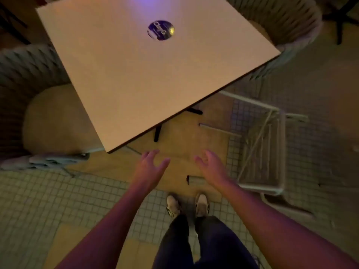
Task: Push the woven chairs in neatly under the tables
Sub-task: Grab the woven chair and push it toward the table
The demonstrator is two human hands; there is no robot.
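Observation:
A square pale table [136, 78] fills the upper middle, its near corner pointing at me. A woven chair [29, 74] with a tan cushion stands at the left, its seat partly under the table edge. Another woven chair [287, 22] sits at the table's far right side, mostly tucked beneath it. My left hand [149, 167] and my right hand [209, 166] hover with fingers spread just below the table's near corner, touching nothing.
A round dark sticker [160, 30] lies on the tabletop. A white wire rack [262, 148] stands on the tiled floor at the right. The table's black base feet [157, 133] show under the corner. My shoes [186, 204] are on the floor below.

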